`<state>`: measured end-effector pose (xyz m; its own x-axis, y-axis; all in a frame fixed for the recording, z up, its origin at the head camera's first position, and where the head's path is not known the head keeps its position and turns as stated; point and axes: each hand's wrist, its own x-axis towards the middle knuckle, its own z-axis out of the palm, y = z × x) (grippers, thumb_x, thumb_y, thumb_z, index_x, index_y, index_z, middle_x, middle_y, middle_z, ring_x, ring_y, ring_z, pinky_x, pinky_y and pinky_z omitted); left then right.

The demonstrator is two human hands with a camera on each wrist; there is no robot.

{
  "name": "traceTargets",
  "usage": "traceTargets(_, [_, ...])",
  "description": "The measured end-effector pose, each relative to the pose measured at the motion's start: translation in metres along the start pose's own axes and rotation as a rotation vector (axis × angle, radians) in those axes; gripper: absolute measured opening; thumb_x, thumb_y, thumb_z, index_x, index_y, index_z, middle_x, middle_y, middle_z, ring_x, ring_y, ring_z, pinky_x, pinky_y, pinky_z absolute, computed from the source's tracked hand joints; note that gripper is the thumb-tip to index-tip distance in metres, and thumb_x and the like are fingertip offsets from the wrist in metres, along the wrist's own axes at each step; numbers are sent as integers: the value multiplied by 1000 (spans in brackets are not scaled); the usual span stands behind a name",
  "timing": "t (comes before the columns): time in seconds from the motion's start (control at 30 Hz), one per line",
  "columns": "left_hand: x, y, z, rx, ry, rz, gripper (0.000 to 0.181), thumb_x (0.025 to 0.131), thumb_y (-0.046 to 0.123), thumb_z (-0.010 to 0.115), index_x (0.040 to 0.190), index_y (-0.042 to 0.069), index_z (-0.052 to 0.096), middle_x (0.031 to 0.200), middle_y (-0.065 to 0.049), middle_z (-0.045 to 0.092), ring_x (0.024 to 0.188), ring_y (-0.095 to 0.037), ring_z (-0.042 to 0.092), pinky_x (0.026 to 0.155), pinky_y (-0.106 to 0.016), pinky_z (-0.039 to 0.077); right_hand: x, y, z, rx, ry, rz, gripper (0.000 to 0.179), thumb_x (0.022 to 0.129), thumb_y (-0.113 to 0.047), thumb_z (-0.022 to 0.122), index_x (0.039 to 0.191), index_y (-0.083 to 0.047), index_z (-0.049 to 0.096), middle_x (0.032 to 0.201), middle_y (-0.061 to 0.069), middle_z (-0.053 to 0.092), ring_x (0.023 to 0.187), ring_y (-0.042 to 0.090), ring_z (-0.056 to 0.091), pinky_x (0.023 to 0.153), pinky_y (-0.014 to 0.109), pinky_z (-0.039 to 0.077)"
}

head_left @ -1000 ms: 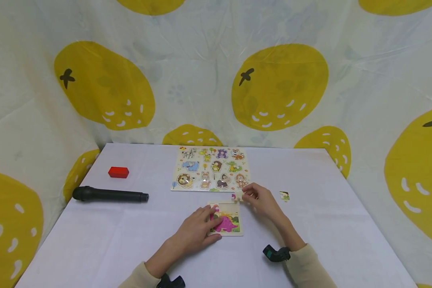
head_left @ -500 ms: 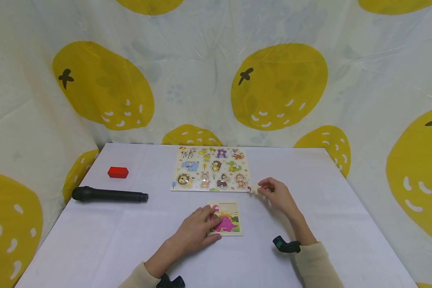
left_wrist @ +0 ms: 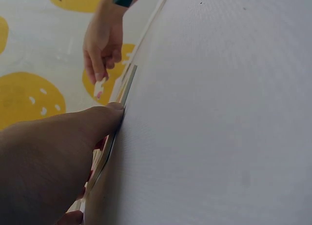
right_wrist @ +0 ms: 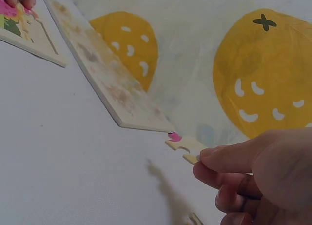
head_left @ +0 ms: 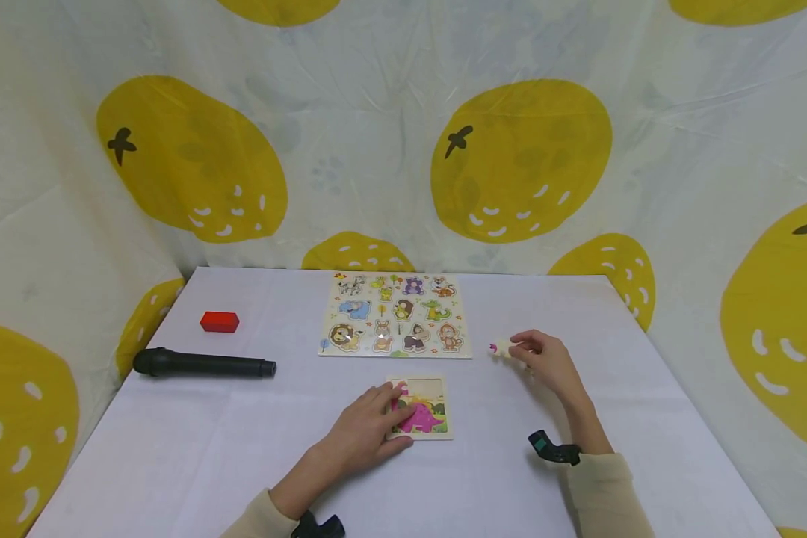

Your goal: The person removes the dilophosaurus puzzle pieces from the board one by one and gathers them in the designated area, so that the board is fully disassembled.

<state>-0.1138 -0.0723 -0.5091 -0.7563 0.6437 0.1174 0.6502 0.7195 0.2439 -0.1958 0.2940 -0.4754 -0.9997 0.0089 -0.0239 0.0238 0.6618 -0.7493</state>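
My left hand (head_left: 366,422) rests on a small square jigsaw puzzle (head_left: 427,423) with a pink dinosaur picture. Its fingers lie across the left part, while the thumb (left_wrist: 109,115) touches the near edge of the frame. The upper right part of the puzzle tray shows bare wood. To the right, above the table, my right hand (head_left: 553,365) pinches a pale jigsaw piece (right_wrist: 194,145) with a pink patch at one corner, between thumb and fingers. Below that hand, the edge of another jigsaw piece (right_wrist: 196,218) shows in the right wrist view; in the head view the hand mostly covers it.
A larger animal puzzle board (head_left: 395,314) lies at the back middle of the white table. On the left are a black microphone (head_left: 205,364) and a red block (head_left: 220,322). A patterned curtain (head_left: 370,149) hangs behind the table's far edge.
My right hand has moved right with the jigsaw piece, from just above the dinosaur puzzle to over the place where the loose piece lies. The left hand has stayed put.
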Motion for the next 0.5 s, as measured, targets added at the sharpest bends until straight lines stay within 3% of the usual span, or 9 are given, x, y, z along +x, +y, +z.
traceTargets(0.17, [0,0,0,-5,-20,-14,56,97,56,55,145,29,54,157,-7,43,147,-29,39,121,-43,34,0,3,-4,-29,-58,67,32,97,-23,66,122,-3,65,105,15,68,83,22,57,63,23,49])
traceTargets(0.3, [0,-1,1,-2,-24,-18,56,97,56,55,146,29,53,157,-6,43,147,-28,38,122,-43,33,0,6,-3,-92,-73,70,29,97,-21,65,120,-3,67,103,14,68,86,22,56,69,25,47])
traceTargets(0.5, [1,0,1,21,16,6,55,96,55,58,143,27,57,154,-8,46,144,-30,43,119,-44,37,0,10,0,-163,-56,64,25,96,-19,65,115,-4,70,98,12,67,87,24,55,72,29,44])
